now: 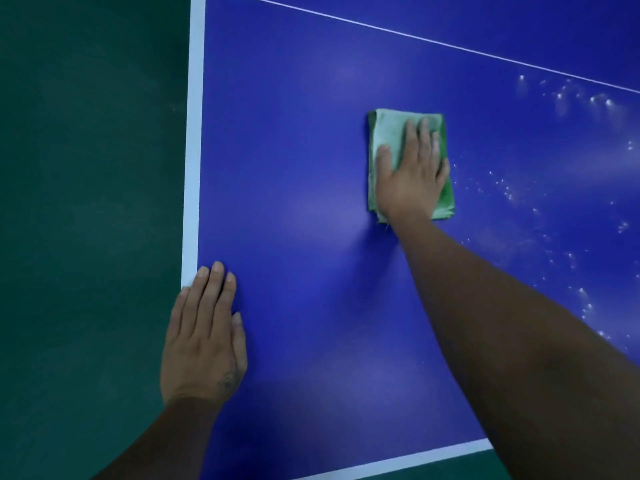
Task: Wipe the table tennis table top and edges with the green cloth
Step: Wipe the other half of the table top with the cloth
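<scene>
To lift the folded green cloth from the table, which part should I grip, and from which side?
Probably the far left corner of the green cloth. It lies flat and folded on the blue table top, and the right hand presses flat on its near and right part, so that corner is most exposed. Come from the left and pinch all layers at the edge.

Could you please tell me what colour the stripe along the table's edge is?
White, against the blue top; the edge stripe shows clearly in the head view.

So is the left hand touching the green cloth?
Apart. Head view: left hand rests by the white edge, bare blue table between it and the green cloth.
</scene>
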The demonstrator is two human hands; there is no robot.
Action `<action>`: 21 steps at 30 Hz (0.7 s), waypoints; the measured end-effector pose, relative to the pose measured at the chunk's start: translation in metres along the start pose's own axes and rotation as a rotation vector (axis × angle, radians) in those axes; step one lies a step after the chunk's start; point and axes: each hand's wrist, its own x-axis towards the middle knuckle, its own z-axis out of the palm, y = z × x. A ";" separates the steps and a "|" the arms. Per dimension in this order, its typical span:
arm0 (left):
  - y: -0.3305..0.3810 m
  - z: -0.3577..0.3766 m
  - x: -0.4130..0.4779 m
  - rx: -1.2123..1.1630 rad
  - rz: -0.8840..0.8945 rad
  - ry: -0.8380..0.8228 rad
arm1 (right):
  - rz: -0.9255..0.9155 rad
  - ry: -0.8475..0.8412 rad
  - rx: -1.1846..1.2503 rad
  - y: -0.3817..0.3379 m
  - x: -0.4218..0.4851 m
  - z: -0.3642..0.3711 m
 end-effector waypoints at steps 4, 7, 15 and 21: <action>0.000 -0.003 0.001 0.015 -0.001 -0.012 | 0.210 0.042 -0.012 -0.041 -0.036 0.011; 0.002 -0.005 0.003 0.030 -0.004 -0.015 | 0.046 0.042 0.019 -0.072 -0.097 0.021; 0.004 -0.006 0.002 0.001 0.015 0.067 | -0.335 0.039 -0.021 0.030 -0.094 0.011; 0.006 -0.006 0.002 0.038 0.035 0.096 | 0.014 0.033 0.015 0.055 -0.062 0.006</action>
